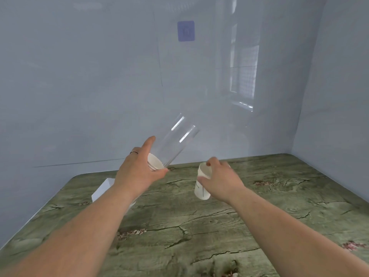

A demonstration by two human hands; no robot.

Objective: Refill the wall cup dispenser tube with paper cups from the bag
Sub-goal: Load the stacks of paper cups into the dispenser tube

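Clearly the loading step is in hand, with the clear dispenser tube (177,140) off the wall and tilted, its far end raised toward the wall and its near end low. The left hand (139,168) wraps that near end, thumb underneath and fingers stretched along the side, and a few nested paper cups (154,161) already sit just inside the mouth. The right hand (219,178) pinches another short stack of paper cups (202,182) by the rim, thumb on one side and fingers closed over the top, held in the air just right of the tube and apart from it. On the green wood-patterned surface (199,226), something white (103,189) lies half hidden behind the left forearm; whether it is the bag cannot be told.

To do this well, I would turn the held stack so it faces the same way as the cups inside, line it up with the tube's axis, and slide it in gently so the rims do not crumple. The left hand should hold steady rather than squeeze, since the tube looks smooth and slippery.
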